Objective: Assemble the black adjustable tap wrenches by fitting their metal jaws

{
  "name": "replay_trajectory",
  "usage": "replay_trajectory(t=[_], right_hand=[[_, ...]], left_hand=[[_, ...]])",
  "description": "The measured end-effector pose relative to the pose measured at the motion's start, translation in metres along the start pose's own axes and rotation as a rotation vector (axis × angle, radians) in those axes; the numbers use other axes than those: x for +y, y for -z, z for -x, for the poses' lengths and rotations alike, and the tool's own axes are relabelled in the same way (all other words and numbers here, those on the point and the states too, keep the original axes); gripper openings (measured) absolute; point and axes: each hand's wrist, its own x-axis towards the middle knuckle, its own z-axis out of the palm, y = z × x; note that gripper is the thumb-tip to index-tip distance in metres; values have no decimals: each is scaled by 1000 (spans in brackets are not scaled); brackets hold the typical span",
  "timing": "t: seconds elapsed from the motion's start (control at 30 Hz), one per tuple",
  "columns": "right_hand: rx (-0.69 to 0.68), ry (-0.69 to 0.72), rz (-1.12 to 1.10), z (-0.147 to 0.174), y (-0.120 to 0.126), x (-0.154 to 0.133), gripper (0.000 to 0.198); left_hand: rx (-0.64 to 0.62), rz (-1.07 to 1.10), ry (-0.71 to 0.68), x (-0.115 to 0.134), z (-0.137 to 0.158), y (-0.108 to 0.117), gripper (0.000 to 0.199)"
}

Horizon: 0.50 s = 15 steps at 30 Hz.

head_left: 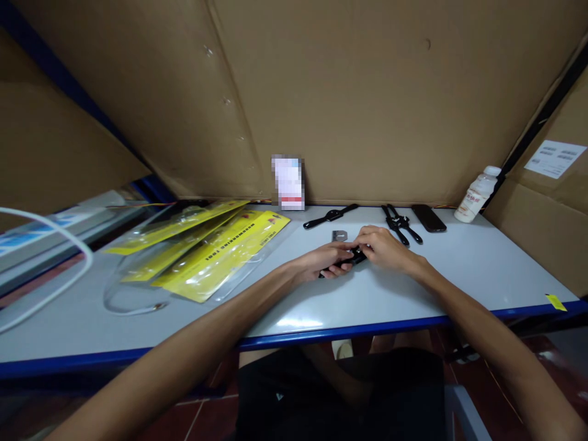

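Nearest: bare forearms [220, 312], one from the near left, one from the near right, above dark shorts [340, 392] at the table's near edge. Left hand [328, 260]: fingers closed around a black tool [359, 256], mostly hidden, above the middle of the table. Right hand [382, 246]: fingers curled down, touching the same tool at its right part; gripping or merely touching, not possible to tell.

Just beyond the left hand: one flat metal plate [339, 236], slotted. Farther: one slim black two-handled tool [331, 215]. Beyond the right hand: a pair of similar black tools [399, 224], close together. To their right: one dark phone-like slab [429, 218]; then one white bottle [475, 196], labelled.

To the left: clear plastic packs with yellow cards [229, 254], overlapping, printed "WOODWORKING TOOL"; near them, a white cable [78, 236]. Far centre: one upright panel [289, 180], blurred, against a cardboard wall [344, 92]. Beneath: pale table [390, 300], blue-edged. Right near corner: one yellow sticker [555, 302].
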Motion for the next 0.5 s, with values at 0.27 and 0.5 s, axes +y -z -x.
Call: replay_trajectory(t=[0.27,0.5], right_hand=[[-13,50,11,-1,1,6,8],[18,48,75,-4,-7,12,19]], left_hand=[[-2,-2,9,2,0,-2,8],[-2,3,7,1,0,-1,8]])
